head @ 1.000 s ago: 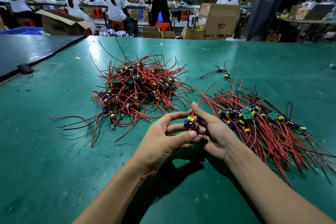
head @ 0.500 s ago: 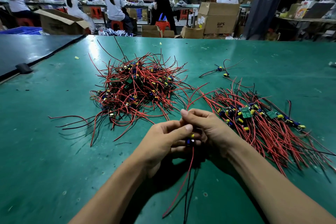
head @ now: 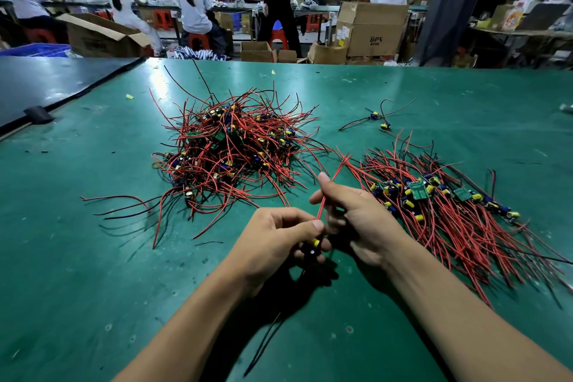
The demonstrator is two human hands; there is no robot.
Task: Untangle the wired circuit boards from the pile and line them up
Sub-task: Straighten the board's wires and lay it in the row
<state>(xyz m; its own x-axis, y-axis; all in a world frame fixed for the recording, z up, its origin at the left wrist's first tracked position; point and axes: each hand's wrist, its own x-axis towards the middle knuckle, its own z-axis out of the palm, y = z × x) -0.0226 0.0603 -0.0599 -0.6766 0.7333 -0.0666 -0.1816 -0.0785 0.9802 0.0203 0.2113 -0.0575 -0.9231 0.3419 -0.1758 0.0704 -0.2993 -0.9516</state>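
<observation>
A tangled pile of small circuit boards with red and black wires lies on the green table, ahead and left of my hands. To the right, a row of boards lies lined up, wires trailing toward me. My left hand pinches one small board with a yellow part, its black wires hanging down below. My right hand pinches that board's red wire, which runs up and away past my fingers.
Two loose wired boards lie farther back on the right. A black mat borders the table's left side. Beyond the far edge stand cardboard boxes, red stools and several seated or standing people at other benches.
My left hand has lowered the board toward me. My right hand has slid up along the red wire, drawing it straight. The black wires hang below the board.
</observation>
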